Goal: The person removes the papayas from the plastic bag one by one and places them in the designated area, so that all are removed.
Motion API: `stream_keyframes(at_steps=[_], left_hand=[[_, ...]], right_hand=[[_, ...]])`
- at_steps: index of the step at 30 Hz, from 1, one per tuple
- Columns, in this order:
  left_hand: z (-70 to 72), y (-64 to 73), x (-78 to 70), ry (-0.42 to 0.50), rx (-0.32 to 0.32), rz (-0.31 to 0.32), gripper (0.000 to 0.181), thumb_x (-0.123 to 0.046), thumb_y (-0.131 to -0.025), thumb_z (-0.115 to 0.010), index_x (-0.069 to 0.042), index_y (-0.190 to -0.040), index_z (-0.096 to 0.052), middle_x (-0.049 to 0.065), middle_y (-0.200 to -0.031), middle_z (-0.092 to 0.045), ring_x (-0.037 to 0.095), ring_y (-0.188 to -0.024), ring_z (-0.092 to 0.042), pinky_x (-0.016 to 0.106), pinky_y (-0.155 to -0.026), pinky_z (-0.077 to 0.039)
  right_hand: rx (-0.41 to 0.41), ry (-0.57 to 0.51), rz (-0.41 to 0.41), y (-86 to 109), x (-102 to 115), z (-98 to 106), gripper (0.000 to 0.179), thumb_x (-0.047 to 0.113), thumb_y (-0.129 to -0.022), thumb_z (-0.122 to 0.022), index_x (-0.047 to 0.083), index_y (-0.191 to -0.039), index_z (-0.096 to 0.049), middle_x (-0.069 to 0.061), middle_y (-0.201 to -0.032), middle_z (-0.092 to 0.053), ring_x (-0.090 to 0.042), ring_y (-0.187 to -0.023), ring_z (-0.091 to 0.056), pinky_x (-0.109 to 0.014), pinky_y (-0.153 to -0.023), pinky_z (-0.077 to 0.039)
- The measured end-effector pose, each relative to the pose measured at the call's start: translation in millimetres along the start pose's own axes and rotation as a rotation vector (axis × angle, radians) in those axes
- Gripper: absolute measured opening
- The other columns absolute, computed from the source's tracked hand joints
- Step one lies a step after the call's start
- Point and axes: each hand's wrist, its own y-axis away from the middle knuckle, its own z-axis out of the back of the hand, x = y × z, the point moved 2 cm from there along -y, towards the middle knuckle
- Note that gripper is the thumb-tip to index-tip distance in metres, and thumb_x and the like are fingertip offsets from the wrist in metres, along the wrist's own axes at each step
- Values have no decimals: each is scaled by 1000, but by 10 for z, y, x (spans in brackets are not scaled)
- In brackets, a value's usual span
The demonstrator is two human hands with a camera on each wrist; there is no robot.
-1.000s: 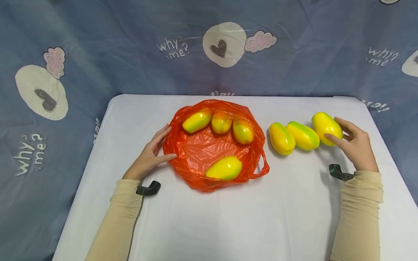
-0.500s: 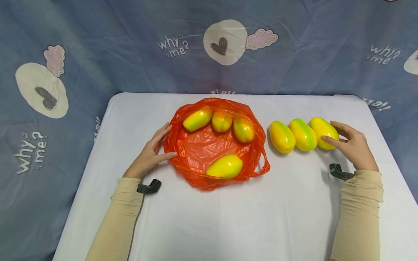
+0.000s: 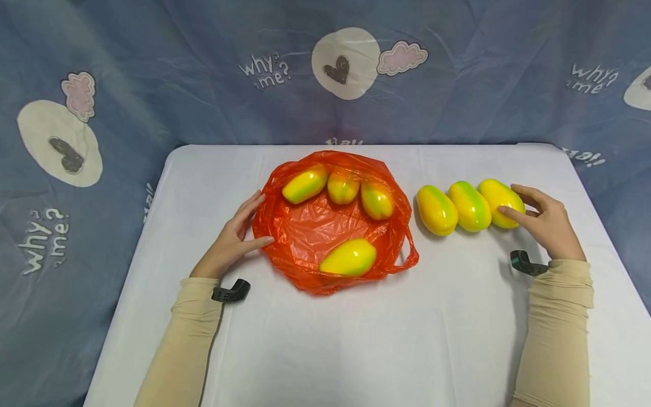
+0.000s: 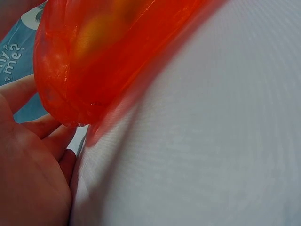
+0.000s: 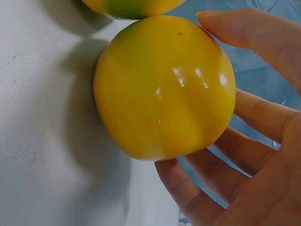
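Gripping the outermost mango (image 3: pixel 500 202), just drawn into line toward the table's (image 3: pixel 396 339) right edge, the right hand (image 3: pixel 550 223) is apparently evening the row (image 3: pixel 469 207); the spread left hand (image 3: pixel 230 240) is touching the plastic bag (image 3: pixel 282 261).

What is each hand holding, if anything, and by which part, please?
The right hand holds the rightmost yellow-green fruit around its right side. The left hand only touches the left edge of the red bag.
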Motion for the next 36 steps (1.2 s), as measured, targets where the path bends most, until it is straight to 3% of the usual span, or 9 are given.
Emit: stream_keyframes(at_steps=[5, 9, 12, 15, 23, 28, 36], left_hand=[[0, 3, 3, -1, 5, 13, 88, -11, -89, -81, -34, -161, -36, -16, -172, -18, 9, -162, -10, 20, -128, -19], [3, -1, 7, -8, 5, 14, 88, -12, -89, -81, -35, -161, -35, -16, -171, -19, 9, -162, -10, 37, -132, -15], [7, 0, 8, -8, 5, 13, 88, -12, -89, -81, -34, -161, -35, -15, -172, -19, 9, -162, -10, 41, -133, -14], [10, 3, 5, -4, 4, 13, 88, -11, -88, -81, -34, -161, -35, -15, -172, -19, 9, -162, -11, 37, -132, -16], [3, -6, -3, 17, 9, -15, 88, -8, -88, -81, -32, -161, -36, -14, -172, -20, 9, -162, -11, 11, -124, -21], [8, -7, 7, 24, 8, -22, 88, -7, -88, -81, -30, -161, -37, -12, -172, -19, 10, -162, -10, 5, -121, -20], [7, 2, -8, 19, 0, -1, 89, -9, -87, -82, -32, -160, -37, -16, -171, -20, 7, -161, -10, 4, -120, -21]], right_hand=[[-27, -18, 9, 7, -4, 11, 71, 39, -97, -72, 8, -156, -45, -21, -157, -48, 13, -115, -43, 7, -84, -39], [-41, -31, -7, 5, -7, 16, 71, 39, -97, -71, 9, -156, -45, -19, -158, -48, 6, -124, -47, 6, -86, -40], [-47, -35, -16, -3, -3, 12, 71, 40, -97, -71, 9, -156, -45, -17, -159, -48, -1, -129, -48, 6, -86, -40], [-54, -39, -13, -9, 1, 12, 70, 39, -97, -71, 10, -156, -46, -16, -158, -49, 1, -128, -48, 6, -87, -40], [-105, -61, -38, 36, 21, 48, 66, 40, -96, -72, 19, -155, -49, -6, -157, -52, 9, -114, -51, 3, -86, -43], [-169, -108, 5, 62, 89, 51, 60, 30, -96, -75, 20, -151, -54, 5, -149, -58, 8, -124, -51, 2, -95, -43], [-257, -151, 74, 101, 241, 46, 54, 19, -94, -76, 21, -146, -60, 10, -140, -64, 10, -118, -55, 0, -98, -44]])
